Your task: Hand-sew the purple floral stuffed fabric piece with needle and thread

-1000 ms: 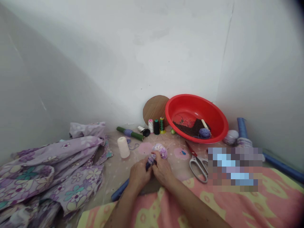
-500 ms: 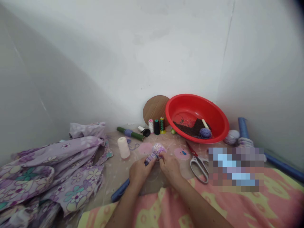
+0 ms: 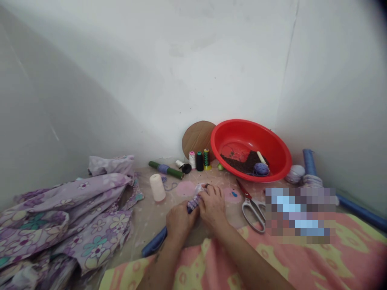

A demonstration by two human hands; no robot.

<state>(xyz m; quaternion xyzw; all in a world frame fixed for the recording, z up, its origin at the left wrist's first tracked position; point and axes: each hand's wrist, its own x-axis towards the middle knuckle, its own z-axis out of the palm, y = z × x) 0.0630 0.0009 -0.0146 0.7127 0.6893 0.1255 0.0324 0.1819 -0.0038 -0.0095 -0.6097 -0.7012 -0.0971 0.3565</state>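
Observation:
A dark blue roll (image 3: 155, 241) slants across the floor covering, its upper end wrapped in gathered purple-and-white floral cloth (image 3: 193, 202). My left hand (image 3: 179, 220) is closed round the roll just below the cloth. Over the cloth-covered end lies my right hand (image 3: 213, 205), its fingers curled down on it and hiding most of it. Both hands are close together, nearly touching.
Large floral fabric (image 3: 102, 225) lies heaped at left. A white thread cone (image 3: 157, 187), a green tube (image 3: 166, 170) and thread spools (image 3: 199, 161) stand or lie beyond my hands. Scissors (image 3: 254, 211) and a red basin (image 3: 250, 137) are at right, above a pink-yellow cloth (image 3: 199, 266).
My right hand has moved from pinching beside the wrapped end to lying over it, covering the rounded floral top. My left hand has shifted only slightly and keeps its grip.

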